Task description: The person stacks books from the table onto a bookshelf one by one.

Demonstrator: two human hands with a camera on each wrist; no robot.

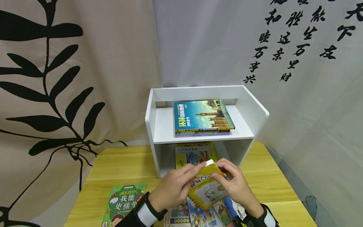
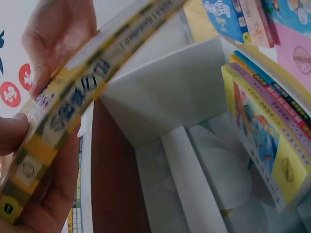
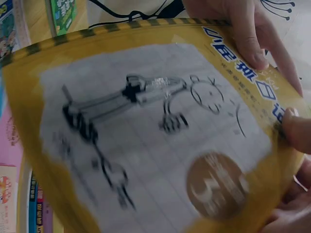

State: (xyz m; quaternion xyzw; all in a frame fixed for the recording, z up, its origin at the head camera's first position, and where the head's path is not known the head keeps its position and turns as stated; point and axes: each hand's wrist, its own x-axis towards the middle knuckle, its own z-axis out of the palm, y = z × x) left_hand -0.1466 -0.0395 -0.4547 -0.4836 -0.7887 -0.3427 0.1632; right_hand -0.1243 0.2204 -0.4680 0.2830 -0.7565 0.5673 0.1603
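A yellow book (image 1: 210, 189) with a white drawing panel on its cover is held tilted in front of the shelf by both hands. My left hand (image 1: 177, 187) grips its left edge, fingers reaching toward the upper corner. At the right edge my right hand (image 1: 236, 186) holds it, thumb on the cover. In the left wrist view the striped spine of the yellow book (image 2: 77, 99) faces the camera. The right wrist view shows the cover of the yellow book (image 3: 146, 121) close up, slightly blurred.
A white two-tier shelf (image 1: 150, 126) stands on the wooden table (image 1: 124, 164). Stacked books (image 1: 198, 116) lie on its upper tier; yellow books (image 1: 184, 154) sit in the lower one. A green book (image 1: 124, 201) lies left; several colourful books (image 1: 198, 216) lie below the hands.
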